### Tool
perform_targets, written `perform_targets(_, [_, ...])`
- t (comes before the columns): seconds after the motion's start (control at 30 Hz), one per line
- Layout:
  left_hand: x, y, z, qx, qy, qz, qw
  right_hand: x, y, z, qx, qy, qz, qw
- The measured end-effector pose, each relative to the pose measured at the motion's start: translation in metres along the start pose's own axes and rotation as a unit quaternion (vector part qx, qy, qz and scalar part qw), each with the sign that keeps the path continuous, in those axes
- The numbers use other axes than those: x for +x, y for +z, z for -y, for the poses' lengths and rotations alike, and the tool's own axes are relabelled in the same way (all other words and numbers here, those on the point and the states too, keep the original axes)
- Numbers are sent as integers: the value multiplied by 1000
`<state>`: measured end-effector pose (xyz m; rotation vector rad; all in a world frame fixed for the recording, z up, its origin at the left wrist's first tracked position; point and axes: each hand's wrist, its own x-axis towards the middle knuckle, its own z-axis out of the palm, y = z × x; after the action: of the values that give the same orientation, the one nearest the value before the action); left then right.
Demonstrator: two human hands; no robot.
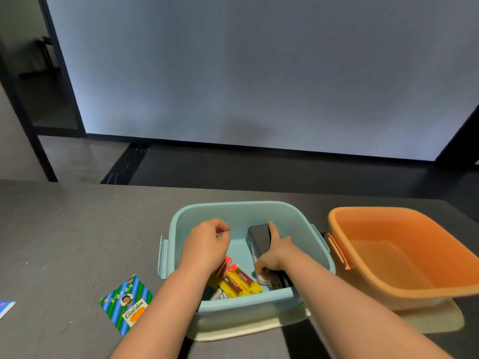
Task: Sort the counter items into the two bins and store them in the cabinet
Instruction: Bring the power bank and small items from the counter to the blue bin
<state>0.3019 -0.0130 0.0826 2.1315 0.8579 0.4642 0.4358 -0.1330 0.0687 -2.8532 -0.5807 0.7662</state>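
A light blue bin (181,221) sits on the grey counter with both my hands inside it. My right hand (274,251) grips a dark rectangular device (259,237), index finger stretched along its edge. My left hand (207,242) hovers over the bin's left half, fingers curled, nothing visible in them. Red and yellow snack packets (239,281) lie in the bin's near corner. To the right an orange bin (388,229) holds nothing visible. A green-and-blue striped packet marked "Golden" (128,303) lies on the counter, left of the blue bin.
A blue item (5,307) pokes in at the left edge of the grey counter (77,229). Both bins rest on cream-coloured lids (246,327). Beyond the counter's far edge are a dark floor and a pale wall.
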Motion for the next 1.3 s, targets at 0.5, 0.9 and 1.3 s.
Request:
perform_targets(0.5, [-39, -8, -13, 44, 63, -63, 995, -75, -8, -21, 32, -121, -174, 977])
perform_targets(0.9, [-141, 8, -68, -29, 230, 17, 973, -209, 12, -99, 136, -72, -351, 924])
perform_targets(1.3, [-390, 174, -185, -101, 424, 457, 776, -467, 102, -323, 184, 363, -446, 797])
